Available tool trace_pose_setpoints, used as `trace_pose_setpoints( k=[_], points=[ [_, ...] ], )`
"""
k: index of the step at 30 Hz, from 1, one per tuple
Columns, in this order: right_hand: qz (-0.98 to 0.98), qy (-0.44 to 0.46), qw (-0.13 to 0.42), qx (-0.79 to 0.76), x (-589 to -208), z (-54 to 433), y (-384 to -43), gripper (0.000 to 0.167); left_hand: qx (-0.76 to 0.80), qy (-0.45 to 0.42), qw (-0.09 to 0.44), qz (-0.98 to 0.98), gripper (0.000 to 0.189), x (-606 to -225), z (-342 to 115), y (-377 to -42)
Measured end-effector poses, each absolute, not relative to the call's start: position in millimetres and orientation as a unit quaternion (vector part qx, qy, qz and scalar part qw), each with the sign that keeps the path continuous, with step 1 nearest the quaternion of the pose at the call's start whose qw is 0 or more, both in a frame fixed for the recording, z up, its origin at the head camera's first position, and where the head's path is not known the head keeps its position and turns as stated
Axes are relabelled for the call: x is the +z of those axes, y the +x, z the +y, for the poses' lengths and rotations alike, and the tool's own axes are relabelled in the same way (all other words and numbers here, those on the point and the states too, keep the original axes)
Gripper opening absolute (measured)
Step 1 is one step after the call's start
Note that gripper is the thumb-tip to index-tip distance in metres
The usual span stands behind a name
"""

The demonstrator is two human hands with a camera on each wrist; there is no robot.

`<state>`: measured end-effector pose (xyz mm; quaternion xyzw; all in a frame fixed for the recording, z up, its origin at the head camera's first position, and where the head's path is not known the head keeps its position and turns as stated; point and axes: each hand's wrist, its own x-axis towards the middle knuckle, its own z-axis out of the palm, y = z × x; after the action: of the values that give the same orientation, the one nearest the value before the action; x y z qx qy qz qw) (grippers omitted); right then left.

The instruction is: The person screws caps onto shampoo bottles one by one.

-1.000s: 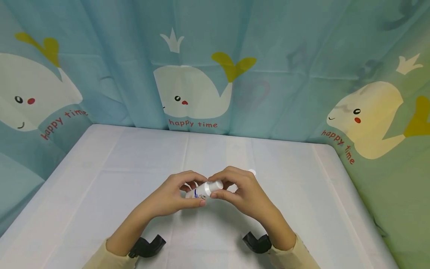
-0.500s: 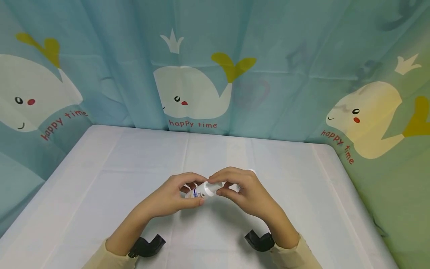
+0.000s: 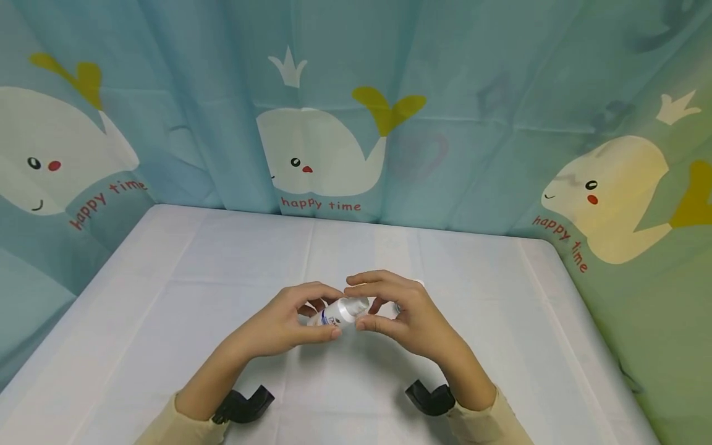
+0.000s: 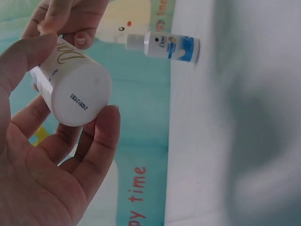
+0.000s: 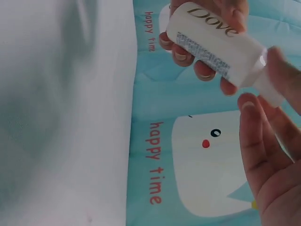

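In the head view my left hand [image 3: 295,321] grips a small white Dove bottle [image 3: 334,315] round its body. It is held tilted above the table, its cap end toward my right hand [image 3: 397,309]. Thumb and fingers of that right hand pinch the white cap [image 5: 269,92], as the right wrist view shows; the thumb is blurred there. The left wrist view looks at the flat base of the bottle [image 4: 82,96], stamped with dark digits. Behind the right hand stands a second Dove bottle [image 4: 171,46], white and blue with a white cap, mostly hidden in the head view.
A white cloth covers the table [image 3: 233,259]. Behind it and along its sides hangs a blue-green curtain [image 3: 473,173] printed with whales. A black curved piece [image 3: 245,405] sits at the left wrist, another black piece [image 3: 431,398] at the right.
The right hand's fingers have shifted round the cap, its upper fingers now lifted and spread a little. The cap looks turned. The left hand and bottle stay almost in place.
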<state>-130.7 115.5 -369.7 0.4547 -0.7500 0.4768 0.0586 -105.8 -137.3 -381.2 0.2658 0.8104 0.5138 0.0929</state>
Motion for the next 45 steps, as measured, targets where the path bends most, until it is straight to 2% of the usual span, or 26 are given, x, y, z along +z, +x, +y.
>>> trace_pose_setpoints(
  k=[9,19,24,29,33,39,45],
  points=[
    [-0.733,0.476,0.065,0.481,-370,114,-132,0.025,0.510,0.269,0.096,0.811,0.038,-383,-137,-106],
    [-0.764,0.442,0.094,0.461,-369,113,-130,0.027,0.516,0.279,0.067,0.807,0.037,-386,-133,-106],
    [-0.756,0.447,0.083,0.472,-371,113,-131,0.025,0.505,0.267,0.072,0.818,0.041,-386,-131,-106],
    [-0.759,0.442,0.076,0.473,-371,112,-131,0.028,0.516,0.261,0.078,0.812,0.039,-387,-131,-106],
    [-0.769,0.423,0.074,0.474,-370,112,-130,0.038,0.528,0.242,0.074,0.811,0.039,-386,-132,-108],
    [-0.782,0.375,0.024,0.497,-375,110,-131,0.058,0.552,0.202,0.067,0.806,0.043,-390,-134,-113],
    [-0.806,0.319,-0.052,0.496,-386,103,-130,0.054,0.594,0.159,0.058,0.787,0.045,-396,-138,-119]
  ],
)
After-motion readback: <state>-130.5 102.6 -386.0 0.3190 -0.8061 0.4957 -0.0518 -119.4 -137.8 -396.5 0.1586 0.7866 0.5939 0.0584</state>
